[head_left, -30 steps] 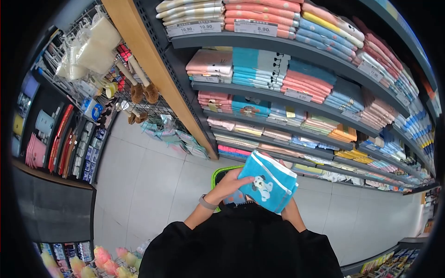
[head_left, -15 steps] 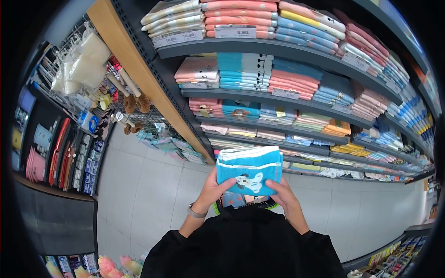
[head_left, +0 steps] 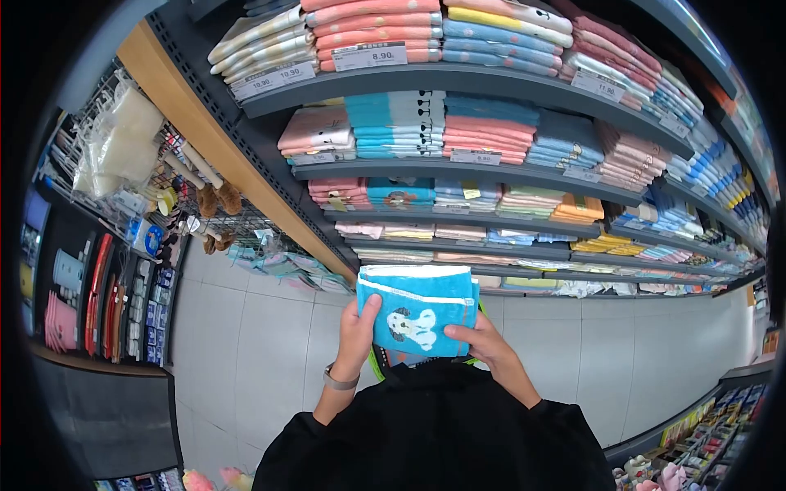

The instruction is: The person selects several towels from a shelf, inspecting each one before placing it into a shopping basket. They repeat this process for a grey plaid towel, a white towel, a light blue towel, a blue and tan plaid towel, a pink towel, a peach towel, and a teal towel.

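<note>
A folded blue towel with a white edge band and a white dog picture is held in front of the body. My left hand grips its left side, thumb on top. On the right side, my right hand pinches it, thumb pointing inward over the front. The fingers of both hands are mostly hidden under the towel. Below and partly behind it shows a basket with a green rim, largely covered by the towel and my black clothing.
Shelves ahead hold stacks of folded towels with price tags. A wooden post divides them from a wire rack with hanging brushes. Dark shelving stands at the left, another display at the lower right. Grey tiled floor lies between.
The towel has moved slightly left and down and is tilted flatter, with its dog picture more fully seen. My left thumb sits higher on it. The shelves have shifted left in view.
</note>
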The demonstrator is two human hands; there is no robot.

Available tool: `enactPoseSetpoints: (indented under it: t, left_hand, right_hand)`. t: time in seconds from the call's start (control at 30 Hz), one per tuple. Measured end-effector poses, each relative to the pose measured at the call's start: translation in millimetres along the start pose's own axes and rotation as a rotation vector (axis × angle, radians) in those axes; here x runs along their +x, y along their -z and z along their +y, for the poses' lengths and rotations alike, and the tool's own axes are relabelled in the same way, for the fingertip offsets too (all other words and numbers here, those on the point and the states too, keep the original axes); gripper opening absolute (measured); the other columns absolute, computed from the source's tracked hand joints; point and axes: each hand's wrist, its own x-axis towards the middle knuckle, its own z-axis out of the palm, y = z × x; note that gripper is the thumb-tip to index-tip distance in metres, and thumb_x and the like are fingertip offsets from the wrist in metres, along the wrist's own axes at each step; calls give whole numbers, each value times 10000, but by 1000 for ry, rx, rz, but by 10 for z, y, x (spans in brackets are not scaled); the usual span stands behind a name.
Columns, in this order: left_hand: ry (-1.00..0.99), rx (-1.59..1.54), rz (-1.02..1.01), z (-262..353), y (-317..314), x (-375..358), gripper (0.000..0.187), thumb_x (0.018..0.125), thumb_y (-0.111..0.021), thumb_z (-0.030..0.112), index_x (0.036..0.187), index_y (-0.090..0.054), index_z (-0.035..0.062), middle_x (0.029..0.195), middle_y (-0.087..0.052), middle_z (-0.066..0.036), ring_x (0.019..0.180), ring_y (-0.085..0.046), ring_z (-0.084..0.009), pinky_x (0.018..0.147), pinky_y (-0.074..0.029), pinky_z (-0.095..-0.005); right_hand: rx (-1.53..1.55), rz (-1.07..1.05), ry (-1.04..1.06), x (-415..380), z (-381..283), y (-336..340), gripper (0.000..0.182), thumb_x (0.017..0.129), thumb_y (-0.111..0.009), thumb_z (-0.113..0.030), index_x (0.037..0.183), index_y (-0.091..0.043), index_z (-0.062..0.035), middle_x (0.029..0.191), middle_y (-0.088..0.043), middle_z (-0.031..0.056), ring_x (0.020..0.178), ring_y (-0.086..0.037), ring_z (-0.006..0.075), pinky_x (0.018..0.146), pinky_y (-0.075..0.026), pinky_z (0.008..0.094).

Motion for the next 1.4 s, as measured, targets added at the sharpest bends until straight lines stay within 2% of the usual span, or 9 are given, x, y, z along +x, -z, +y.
enactPoseSetpoints:
  t: [0.57,0.77,0.87,0.93,1.07,1.17,1.23,1.33,1.4]
  left_hand:
    - [-75,-90,81,-11,-123,35,330,962,-409,236,1137,-511,-24,1008,-567,-31,887,-512,-77,805,-412,-220]
    - [-197,134,63,-64,-32,108,312,969,-373,232,1070,-521,-23,965,-556,-42,854,-500,-85,774,-392,-205]
    - [-397,331,168,86,-107,115,314,956,-378,217,1125,-479,-28,1008,-546,-75,915,-497,-111,803,-391,-234]
    - [-350,108,-27,142,-76,104,316,926,-428,165,1179,-423,-24,1075,-521,-103,973,-491,-145,853,-384,-271]
    - [-393,249,-100,112,-120,62,370,887,-499,107,1212,-377,-21,1115,-501,-113,1012,-487,-167,878,-382,-289]
    - [-429,368,-67,53,-111,78,350,870,-513,96,1185,-427,-30,1163,-474,-104,1062,-462,-168,912,-361,-296]
    - [-426,410,-96,69,-66,105,270,837,-555,51,1082,-489,-41,1131,-493,-116,1034,-473,-183,901,-360,-292]
    - [-398,338,-82,107,-63,78,206,833,-550,41,1017,-530,-50,1145,-493,-114,1027,-472,-189,904,-352,-295]
    - [-426,338,-79,138,-63,56,207,832,-547,38,1018,-531,-51,1154,-490,-120,1033,-473,-197,909,-351,-303]
  right_hand:
    - [380,70,-47,107,22,18,411,851,-559,-134,1207,-443,38,1157,-538,167,1038,-561,255,877,-471,387]
    - [481,43,-72,130,75,43,428,848,-565,-147,1212,-435,36,1148,-538,167,1031,-562,268,870,-472,403]
    - [481,76,-17,132,64,47,423,850,-558,-146,1211,-436,38,1160,-534,171,1042,-557,272,874,-470,404]
    - [527,23,-2,108,17,76,415,854,-550,-143,1212,-438,35,1171,-530,173,1054,-552,271,883,-465,405]
    - [525,60,26,113,56,71,415,854,-549,-137,1214,-435,36,1171,-531,177,1047,-558,273,888,-464,406]
    - [444,78,61,120,107,75,457,875,-535,-228,1246,-418,11,1220,-502,168,1097,-523,286,905,-442,425]
    - [595,1,78,129,107,54,567,898,-447,-421,1298,-387,-24,1303,-436,162,1169,-456,314,940,-392,459]
    - [674,-55,5,90,34,0,731,886,-290,-584,1368,-287,-34,1389,-332,169,1261,-349,345,1015,-295,505]
    - [721,-85,-18,88,28,-19,758,876,-281,-608,1372,-282,-36,1396,-320,172,1269,-336,347,1023,-280,504]
